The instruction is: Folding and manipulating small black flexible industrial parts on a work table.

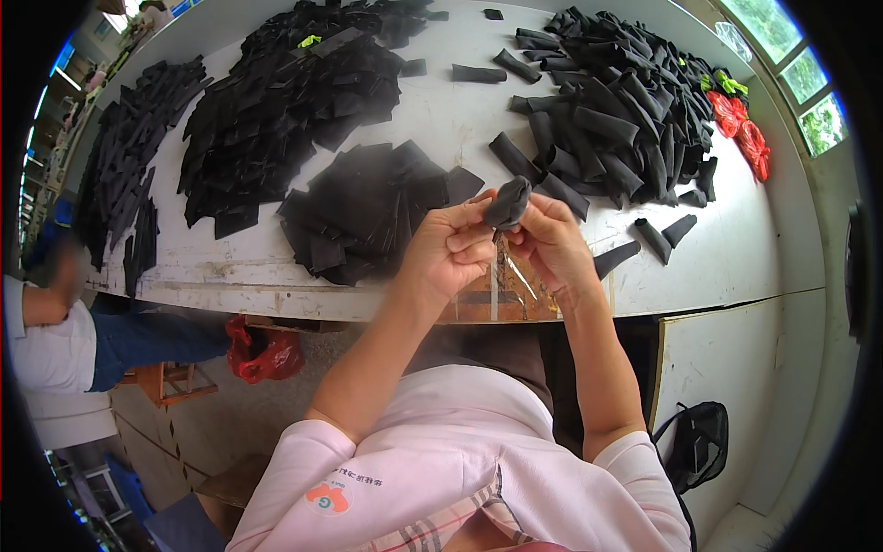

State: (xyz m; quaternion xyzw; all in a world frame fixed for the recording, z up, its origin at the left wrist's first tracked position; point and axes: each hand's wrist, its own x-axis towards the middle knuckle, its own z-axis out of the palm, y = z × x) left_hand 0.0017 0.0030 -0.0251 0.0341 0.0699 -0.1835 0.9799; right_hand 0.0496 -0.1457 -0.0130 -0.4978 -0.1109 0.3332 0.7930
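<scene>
Both my hands meet over the front edge of the table, closed on one small black fabric piece that is bunched and rounded at its top. My left hand pinches it from the left, with the fingers curled in. From the other side my right hand grips it between thumb and fingers. Just left of my left hand lies a fanned pile of flat black fabric pieces. Beyond my right hand is a heap of rolled black fabric tubes, and a few loose tubes lie nearer.
A large pile of flat black pieces and a pile of narrow strips cover the table's left. Red plastic bags sit at the far right. Another person sits at the left edge, near a hanging red bag.
</scene>
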